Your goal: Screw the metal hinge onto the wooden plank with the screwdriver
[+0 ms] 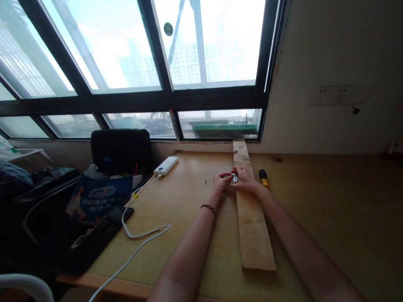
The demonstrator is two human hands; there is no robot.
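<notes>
A long wooden board (253, 228) lies on the table, its far end close to the window wall. Over its left edge, a small silvery metal hinge (235, 178) with holes sits between my hands. My left hand (222, 181) pinches at the hinge's left side; its fingertips partly overlap it. My right hand (246, 179) rests over the board, thumb and fingers closed around the hinge's right side. To the left lies a small screw (205, 183). A screwdriver (263, 178) with a black and yellow handle lies just right of the board, beside my right wrist.
A white power bank (166, 165) sits at the table's left edge, its white cable (138, 236) trailing toward the front. Beyond that edge stand a black chair (121, 147) and a blue bag (100, 197). The window (214, 100) and wall bound the table's far side.
</notes>
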